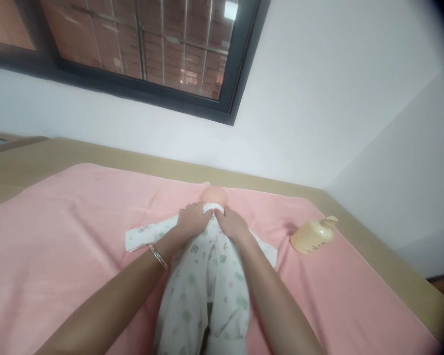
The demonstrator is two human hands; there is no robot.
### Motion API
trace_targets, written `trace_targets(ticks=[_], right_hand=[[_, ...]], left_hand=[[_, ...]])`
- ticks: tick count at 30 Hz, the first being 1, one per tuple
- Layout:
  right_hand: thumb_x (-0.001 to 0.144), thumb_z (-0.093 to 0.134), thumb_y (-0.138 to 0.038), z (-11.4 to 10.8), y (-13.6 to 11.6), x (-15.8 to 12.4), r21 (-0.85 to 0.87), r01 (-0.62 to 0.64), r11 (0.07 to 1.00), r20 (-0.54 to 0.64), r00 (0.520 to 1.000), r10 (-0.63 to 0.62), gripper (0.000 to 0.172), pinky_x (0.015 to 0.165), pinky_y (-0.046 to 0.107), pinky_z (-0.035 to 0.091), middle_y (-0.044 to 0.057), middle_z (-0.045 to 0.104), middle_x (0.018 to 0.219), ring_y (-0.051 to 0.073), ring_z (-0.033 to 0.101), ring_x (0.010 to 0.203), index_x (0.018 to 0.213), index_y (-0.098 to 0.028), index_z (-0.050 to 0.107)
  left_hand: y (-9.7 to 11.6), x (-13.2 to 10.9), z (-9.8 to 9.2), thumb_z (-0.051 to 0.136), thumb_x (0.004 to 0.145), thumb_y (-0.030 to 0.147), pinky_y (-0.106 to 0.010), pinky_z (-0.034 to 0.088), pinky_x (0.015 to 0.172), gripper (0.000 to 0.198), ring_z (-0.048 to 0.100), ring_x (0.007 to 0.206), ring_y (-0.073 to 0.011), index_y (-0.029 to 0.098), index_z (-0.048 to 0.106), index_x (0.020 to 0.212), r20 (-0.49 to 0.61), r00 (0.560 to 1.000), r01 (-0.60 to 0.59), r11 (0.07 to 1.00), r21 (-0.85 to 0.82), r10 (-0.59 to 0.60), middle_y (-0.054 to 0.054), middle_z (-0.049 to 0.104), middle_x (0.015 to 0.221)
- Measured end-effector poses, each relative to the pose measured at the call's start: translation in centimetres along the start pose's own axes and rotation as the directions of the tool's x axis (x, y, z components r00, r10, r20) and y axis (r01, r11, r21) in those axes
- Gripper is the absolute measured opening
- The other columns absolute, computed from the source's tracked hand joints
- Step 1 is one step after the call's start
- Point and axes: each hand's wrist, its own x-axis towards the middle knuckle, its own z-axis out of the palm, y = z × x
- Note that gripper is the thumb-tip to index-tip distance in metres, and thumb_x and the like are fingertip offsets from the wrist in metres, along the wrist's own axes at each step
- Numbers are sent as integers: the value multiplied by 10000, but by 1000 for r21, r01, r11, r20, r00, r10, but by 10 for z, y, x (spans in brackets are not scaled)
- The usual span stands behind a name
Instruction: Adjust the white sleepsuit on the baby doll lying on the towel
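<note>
A baby doll lies on a pink blanket (107,207), its bare smooth head (213,195) pointing away from me. It wears a white baby outfit (192,276) printed with small green figures; one sleeve (144,234) stretches out to the left, the other to the right. My left hand (194,219) grips the outfit at the left shoulder, thumb by the collar. On the opposite shoulder, my right hand (232,224) is closed in the same way, the two thumbs almost meeting below the neck. The fingers' undersides are hidden. A bracelet (158,256) circles my left wrist.
A pale yellow bottle (313,235) with a pump top lies tilted on the blanket at the right. Beyond the blanket runs a wooden surface edge (163,165) against a white wall (281,98). A dark-framed window (144,81) with bars is above.
</note>
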Motion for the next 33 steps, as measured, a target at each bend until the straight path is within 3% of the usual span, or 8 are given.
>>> trace_targets(ticks=[16,25,28,33], right_hand=[[925,174,-569,-3,-7,-7,-89,-5,996,-66,998,-1,637,818,417,387,190,615,1042,327,562,977,1095,-101,572],[926,139,-615,-48,-14,-51,31,199,980,61,978,-200,683,750,318,395,142,645,996,254,581,912,1020,-147,628],[933,102,-606,-51,-17,-56,62,242,968,64,967,-245,706,771,310,389,131,650,995,244,582,921,1006,-155,640],[950,125,-560,-31,-11,-29,-17,128,992,59,990,-127,678,881,368,352,168,616,1108,276,559,1010,1080,-118,622]], left_hand=[[1,-4,0,307,865,526,-384,397,792,427,580,912,-254,190,571,877,-48,999,8,1000,-10,-9,-78,654,943],[3,-6,-9,317,881,450,-328,415,740,395,589,867,-229,179,605,860,-44,998,-35,999,34,37,-74,658,907],[12,-18,-15,327,885,353,-331,410,709,352,590,802,-226,163,618,830,-97,988,-106,981,163,123,-88,653,852],[38,-51,-26,345,881,318,-367,404,736,342,594,796,-249,142,628,807,-174,963,-148,945,291,204,-119,639,810]])
